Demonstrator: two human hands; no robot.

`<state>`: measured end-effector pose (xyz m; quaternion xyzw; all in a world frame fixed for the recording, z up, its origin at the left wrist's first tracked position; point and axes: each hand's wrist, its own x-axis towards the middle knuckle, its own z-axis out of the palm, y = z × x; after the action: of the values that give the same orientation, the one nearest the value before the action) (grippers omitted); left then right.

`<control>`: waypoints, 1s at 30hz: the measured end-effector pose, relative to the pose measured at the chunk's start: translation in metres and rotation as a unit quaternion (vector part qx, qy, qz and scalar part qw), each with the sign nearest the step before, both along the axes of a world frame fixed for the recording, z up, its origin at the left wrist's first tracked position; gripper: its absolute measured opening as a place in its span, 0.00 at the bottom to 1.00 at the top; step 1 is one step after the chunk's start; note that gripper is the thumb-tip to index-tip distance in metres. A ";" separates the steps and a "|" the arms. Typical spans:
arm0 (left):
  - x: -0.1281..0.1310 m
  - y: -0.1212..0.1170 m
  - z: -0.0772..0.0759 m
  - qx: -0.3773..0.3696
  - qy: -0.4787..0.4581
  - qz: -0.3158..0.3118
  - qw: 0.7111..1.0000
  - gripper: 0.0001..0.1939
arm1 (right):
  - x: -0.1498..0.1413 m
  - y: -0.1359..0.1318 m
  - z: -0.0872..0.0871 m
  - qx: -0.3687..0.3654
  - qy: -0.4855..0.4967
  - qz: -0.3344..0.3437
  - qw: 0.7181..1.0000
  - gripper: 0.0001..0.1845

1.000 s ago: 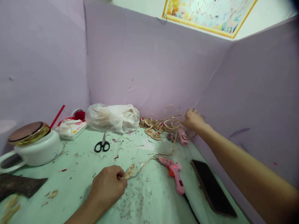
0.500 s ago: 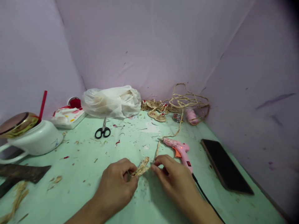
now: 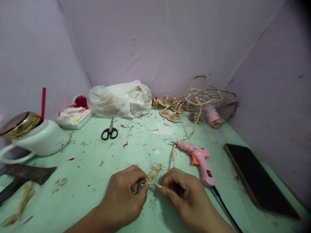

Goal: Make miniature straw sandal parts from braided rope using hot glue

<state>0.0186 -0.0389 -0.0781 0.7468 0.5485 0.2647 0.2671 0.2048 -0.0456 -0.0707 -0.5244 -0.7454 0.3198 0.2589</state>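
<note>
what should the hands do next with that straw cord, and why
Probably draw the straw cord gently snug with the right hand: the left hand steadies a small straw piece, the right pinches the cord beside it, and a short stretch spans the gap between them.

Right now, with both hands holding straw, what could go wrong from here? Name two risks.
The glue gun's light is on, so its metal tip may be hot and could burn the right hand working nearby. The straw cord passes close by that tip, so a tug from the right hand might catch it and shift the gun.
</note>
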 end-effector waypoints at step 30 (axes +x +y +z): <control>0.007 -0.006 -0.010 0.086 0.042 0.024 0.995 0.09 | 0.005 -0.010 0.011 -0.073 -0.100 0.036 0.992 0.10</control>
<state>0.0256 -0.0448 -0.0876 0.7642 0.5522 0.2856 0.1719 0.2099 -0.0551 -0.0599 -0.5441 -0.7607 0.3285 0.1320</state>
